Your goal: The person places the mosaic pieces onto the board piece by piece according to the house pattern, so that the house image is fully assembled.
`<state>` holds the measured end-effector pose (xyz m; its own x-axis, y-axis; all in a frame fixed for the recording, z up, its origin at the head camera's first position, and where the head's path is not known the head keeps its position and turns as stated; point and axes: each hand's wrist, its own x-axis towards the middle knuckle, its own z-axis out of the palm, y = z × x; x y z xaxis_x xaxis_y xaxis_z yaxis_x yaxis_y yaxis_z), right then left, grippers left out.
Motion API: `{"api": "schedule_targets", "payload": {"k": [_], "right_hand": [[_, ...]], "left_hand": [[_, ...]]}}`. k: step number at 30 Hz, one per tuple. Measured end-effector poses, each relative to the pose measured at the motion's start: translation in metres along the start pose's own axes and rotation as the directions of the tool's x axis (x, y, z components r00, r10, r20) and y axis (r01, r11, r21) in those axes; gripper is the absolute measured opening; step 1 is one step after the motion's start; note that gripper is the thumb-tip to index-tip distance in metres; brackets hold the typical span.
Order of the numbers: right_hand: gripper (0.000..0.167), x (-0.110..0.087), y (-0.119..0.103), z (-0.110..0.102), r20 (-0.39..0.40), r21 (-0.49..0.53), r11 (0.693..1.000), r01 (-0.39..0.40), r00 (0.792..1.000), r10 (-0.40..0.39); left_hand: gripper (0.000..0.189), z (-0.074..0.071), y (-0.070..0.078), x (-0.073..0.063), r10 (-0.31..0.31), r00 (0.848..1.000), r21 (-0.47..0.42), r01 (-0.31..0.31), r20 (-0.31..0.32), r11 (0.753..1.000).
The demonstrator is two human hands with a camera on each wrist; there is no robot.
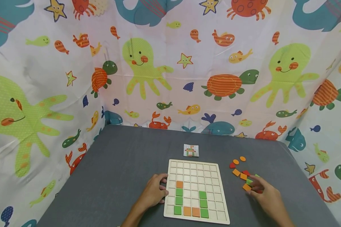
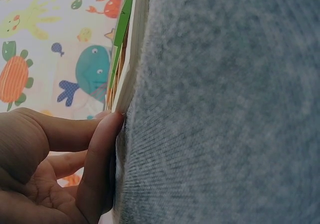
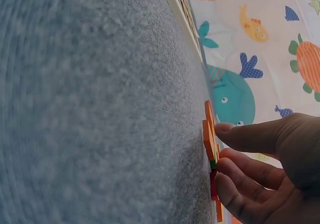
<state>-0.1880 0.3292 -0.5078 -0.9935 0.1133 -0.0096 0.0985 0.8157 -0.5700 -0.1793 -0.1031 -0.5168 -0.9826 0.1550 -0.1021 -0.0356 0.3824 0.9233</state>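
Observation:
In the head view a pale wooden grid board (image 1: 193,173) lies on the grey tabletop. Green squares (image 1: 179,200) form a column on its left, with an orange square (image 1: 179,184) on top. More green squares (image 1: 203,204) stand in a column on the right, joined by two orange squares along the bottom row. My left hand (image 1: 152,192) grips the board's left edge with thumb and bent fingers. Over loose tiles to the right is my right hand (image 1: 268,197), its thumb and fingers spread apart, fingertips right at an orange tile (image 3: 209,139).
A small pattern card (image 1: 191,150) lies behind the board. Loose orange round pieces (image 1: 236,161), red pieces (image 1: 246,172) and orange squares (image 1: 236,172) are scattered to the right. A cloth curtain (image 1: 184,104) with sea animals surrounds the table.

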Motion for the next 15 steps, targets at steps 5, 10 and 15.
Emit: {"api": "schedule_targets", "payload": {"k": [5,10,15], "right_hand": [[0.064,0.0016,0.0007,0.0002,0.01,-0.026,1.0,-0.012,1.0,0.012],[0.064,0.0017,0.0006,0.0014,0.039,-0.018,1.0,-0.015,0.999,0.015],[0.064,0.0021,0.0005,0.0038,0.054,-0.013,1.0,-0.017,0.998,0.018]], "left_hand": [[0.063,-0.0003,0.0009,-0.0004,-0.001,1.0,0.003,0.001,0.0,1.0],[0.063,-0.0003,0.0001,-0.0002,-0.005,1.0,0.006,0.005,0.0,1.0],[0.063,0.0003,-0.0005,0.0001,-0.008,1.0,0.01,0.008,-0.004,1.0]]}}
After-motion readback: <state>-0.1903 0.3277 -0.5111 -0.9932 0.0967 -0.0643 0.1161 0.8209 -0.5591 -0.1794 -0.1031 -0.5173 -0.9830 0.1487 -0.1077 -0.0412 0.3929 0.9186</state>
